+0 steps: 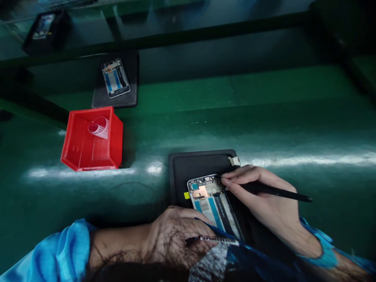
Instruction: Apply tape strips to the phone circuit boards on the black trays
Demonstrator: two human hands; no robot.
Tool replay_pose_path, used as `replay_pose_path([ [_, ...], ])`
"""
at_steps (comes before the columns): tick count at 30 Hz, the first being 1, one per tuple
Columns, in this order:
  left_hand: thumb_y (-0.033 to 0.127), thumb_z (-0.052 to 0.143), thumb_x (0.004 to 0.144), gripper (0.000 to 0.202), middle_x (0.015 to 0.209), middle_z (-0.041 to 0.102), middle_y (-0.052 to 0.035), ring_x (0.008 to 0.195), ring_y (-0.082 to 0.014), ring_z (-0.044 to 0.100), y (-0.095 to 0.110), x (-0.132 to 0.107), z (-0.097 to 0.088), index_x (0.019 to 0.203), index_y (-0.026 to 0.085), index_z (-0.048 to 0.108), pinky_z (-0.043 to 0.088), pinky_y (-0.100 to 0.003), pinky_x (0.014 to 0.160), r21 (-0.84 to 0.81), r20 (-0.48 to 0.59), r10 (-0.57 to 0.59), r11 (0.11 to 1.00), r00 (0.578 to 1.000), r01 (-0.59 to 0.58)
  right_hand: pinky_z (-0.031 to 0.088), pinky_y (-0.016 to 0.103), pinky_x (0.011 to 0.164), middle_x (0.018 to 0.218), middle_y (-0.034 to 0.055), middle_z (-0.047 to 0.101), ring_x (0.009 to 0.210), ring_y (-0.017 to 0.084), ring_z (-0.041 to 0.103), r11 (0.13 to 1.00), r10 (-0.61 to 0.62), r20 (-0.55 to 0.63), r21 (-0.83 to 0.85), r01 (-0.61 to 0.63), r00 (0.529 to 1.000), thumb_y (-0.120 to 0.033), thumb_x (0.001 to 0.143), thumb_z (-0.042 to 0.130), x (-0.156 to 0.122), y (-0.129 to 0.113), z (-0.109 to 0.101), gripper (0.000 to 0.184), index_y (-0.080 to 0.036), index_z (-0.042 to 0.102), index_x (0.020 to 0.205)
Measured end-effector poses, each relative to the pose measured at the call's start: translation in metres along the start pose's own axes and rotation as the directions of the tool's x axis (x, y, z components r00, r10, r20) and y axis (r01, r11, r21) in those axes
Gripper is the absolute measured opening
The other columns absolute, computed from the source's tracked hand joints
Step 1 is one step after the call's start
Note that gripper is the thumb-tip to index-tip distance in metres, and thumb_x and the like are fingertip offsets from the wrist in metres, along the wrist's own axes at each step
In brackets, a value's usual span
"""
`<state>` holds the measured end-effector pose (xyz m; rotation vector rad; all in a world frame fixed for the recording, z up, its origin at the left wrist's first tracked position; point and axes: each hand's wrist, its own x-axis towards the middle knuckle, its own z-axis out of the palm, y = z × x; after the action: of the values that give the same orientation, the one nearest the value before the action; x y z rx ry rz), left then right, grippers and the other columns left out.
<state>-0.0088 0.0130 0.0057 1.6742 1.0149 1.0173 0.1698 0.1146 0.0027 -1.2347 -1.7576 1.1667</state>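
Observation:
An opened phone [216,209] lies on a black mat [194,162], its circuit board, copper patch and blue strips exposed. My left hand [173,235] holds its lower left edge; the fingertips are partly hidden by strands of hair and a dark blue cloth. My right hand [270,199] is closed on slim black tweezers [282,192]. The tool's tip is at the phone's upper right corner, mostly hidden behind my fingers. A yellow tab [187,195] sticks out at the phone's left side.
A red bin [117,145] with a curled pinkish perforated strip [101,128] stands at left. Behind it, another opened phone [116,78] lies on a dark pad [133,86]. A black tray [60,35] with a phone sits far left. A dark rail [205,37] crosses the back.

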Motion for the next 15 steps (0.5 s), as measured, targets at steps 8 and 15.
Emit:
replay_pose_path([
  [8,0.014,0.056,0.073,0.008,0.079,0.068,-0.0067,0.073,-0.0081,0.064,0.001,0.000,0.000,0.077,0.011,0.062,0.048,-0.008,0.072,0.016,-0.002,0.014,1.000,1.000,-0.014,0.050,0.026,0.068,0.073,-0.0031,0.065,0.072,0.013,0.062,0.999,-0.033,0.012,0.025,0.033,0.999,-0.013,0.065,0.069,-0.001,0.004,0.003,0.016,-0.024,0.058,0.065],
  [15,0.012,0.057,0.076,0.012,0.092,0.067,-0.0082,0.084,-0.0072,0.063,-0.004,-0.004,0.001,0.086,0.009,0.062,0.047,-0.009,0.081,-0.024,0.044,0.000,1.000,0.999,0.001,0.053,0.028,0.065,0.078,-0.0013,0.064,0.073,0.015,0.062,0.996,-0.062,0.014,0.069,0.060,0.998,-0.012,0.064,0.068,-0.003,-0.006,-0.009,0.018,-0.025,0.056,0.065],
])
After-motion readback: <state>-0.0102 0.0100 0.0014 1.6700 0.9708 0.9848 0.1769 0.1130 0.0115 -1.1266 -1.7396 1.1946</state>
